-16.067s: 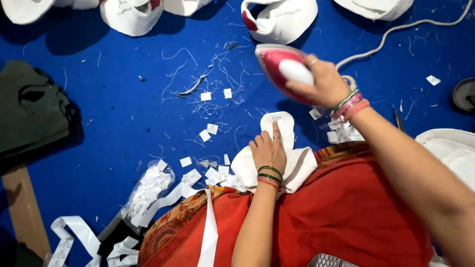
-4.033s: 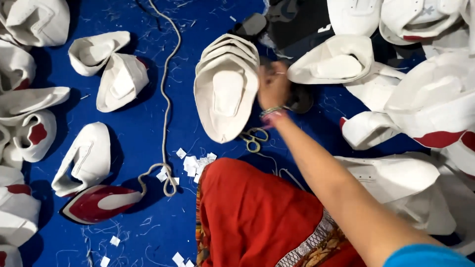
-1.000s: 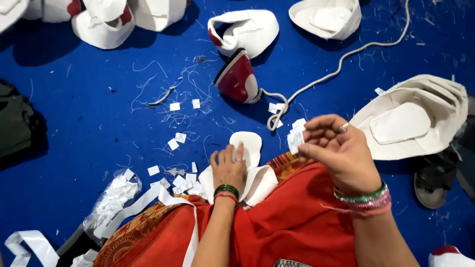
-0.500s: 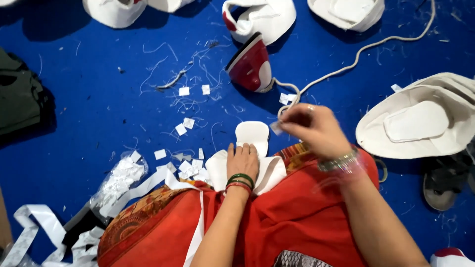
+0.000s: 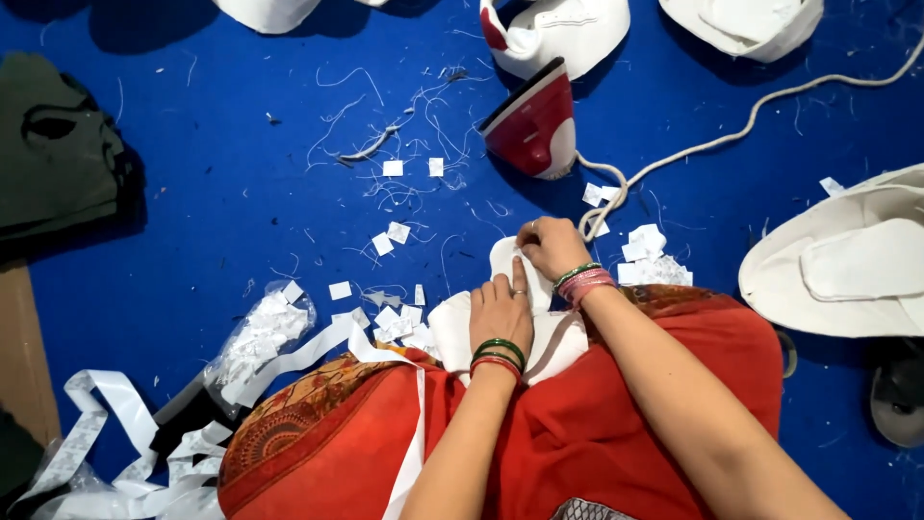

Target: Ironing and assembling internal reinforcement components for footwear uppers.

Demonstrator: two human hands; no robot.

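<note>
Left hand (image 5: 499, 313) presses the white fabric piece (image 5: 539, 332) flat; right hand (image 5: 551, 247) pinches its top edge. The iron (image 5: 531, 125) standing just above centre could tip over if its cord (image 5: 712, 144) is snagged.

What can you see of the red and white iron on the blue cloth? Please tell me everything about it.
The red and white iron has a glossy, plastic-looking body, dark red with a white part at its lower right edge. It stands tipped up on the blue cloth surface, its soleplate not visible. A white cord runs from its right side, loops, and goes off to the upper right. No hand touches it: the right hand works below it on a white fabric piece.
</note>
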